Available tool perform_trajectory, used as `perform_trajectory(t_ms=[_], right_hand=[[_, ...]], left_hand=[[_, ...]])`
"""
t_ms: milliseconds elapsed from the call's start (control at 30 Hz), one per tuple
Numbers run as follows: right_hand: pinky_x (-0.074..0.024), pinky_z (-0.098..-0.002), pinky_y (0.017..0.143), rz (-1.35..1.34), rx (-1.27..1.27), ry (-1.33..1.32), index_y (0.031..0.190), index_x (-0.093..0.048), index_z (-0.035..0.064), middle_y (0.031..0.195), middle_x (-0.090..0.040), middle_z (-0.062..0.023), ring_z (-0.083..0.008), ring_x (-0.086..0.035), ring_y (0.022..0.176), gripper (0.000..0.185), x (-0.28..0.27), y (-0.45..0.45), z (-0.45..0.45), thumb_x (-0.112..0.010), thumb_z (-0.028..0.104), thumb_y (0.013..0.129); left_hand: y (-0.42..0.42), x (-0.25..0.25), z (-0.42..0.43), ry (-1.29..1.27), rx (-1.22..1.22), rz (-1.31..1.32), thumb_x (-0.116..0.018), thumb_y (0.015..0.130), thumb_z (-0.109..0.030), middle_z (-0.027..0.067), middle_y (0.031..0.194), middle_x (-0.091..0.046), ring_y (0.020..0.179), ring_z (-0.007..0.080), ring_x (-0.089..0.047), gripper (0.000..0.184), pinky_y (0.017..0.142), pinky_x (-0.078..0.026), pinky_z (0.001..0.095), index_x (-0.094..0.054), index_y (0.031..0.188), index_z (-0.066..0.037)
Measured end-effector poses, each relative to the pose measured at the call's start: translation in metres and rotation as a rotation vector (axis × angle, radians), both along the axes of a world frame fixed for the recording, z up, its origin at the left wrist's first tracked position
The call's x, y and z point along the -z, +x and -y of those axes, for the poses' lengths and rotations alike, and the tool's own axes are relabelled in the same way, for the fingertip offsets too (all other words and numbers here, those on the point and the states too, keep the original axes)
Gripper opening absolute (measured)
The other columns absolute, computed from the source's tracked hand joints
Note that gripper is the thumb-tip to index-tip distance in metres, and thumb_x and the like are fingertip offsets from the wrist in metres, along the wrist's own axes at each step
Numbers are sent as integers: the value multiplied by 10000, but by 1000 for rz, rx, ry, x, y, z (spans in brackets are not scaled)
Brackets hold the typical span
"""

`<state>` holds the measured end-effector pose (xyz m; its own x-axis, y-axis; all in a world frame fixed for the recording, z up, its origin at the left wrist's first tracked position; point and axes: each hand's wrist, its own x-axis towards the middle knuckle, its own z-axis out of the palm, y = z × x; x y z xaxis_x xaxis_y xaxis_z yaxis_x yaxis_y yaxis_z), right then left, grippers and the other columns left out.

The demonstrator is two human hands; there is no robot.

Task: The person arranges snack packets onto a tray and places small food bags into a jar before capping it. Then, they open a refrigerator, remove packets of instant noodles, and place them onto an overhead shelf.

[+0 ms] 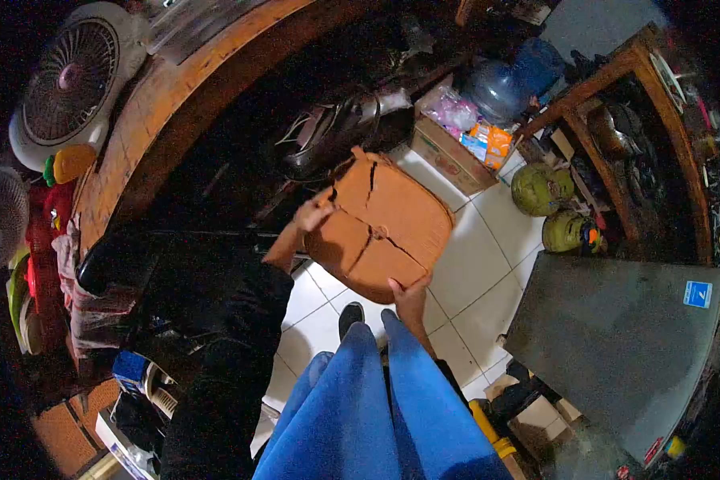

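Observation:
A rounded-square, orange-brown stool [392,212] is held over the tiled floor in front of me. Dark cracks run across its top and meet near a small round mark in the middle. My right hand [410,298] grips the near edge, thumb on top and the other fingers hidden underneath. At the left edge, beside a broken-looking corner, is my left hand [314,214], slightly blurred, its fingers closed on the rim. The stool's underside is out of sight.
Dark shoes [312,144] sit on a rack beyond the stool. A cardboard box [456,156] of packets, green gas cylinders [540,190] and a wooden shelf [596,148] are at right. A grey-topped appliance [608,336] stands near right; a fan [68,80] is far left.

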<state>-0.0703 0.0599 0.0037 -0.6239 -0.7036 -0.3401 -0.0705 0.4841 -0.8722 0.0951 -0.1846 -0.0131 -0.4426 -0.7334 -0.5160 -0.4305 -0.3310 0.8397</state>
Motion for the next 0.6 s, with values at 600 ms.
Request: perform_trajectory(t_ms=[600], right_hand=[[-361, -386, 899, -191, -253, 321, 1324, -130, 8, 1219, -365, -271, -378, -413, 1095, 826, -147, -52, -81, -636, 177, 695]], left_hand=[[25, 3, -57, -816, 610, 546, -495, 763, -262, 131, 1228, -411, 1166, 300, -337, 465, 951, -290, 375, -434, 1184, -77]])
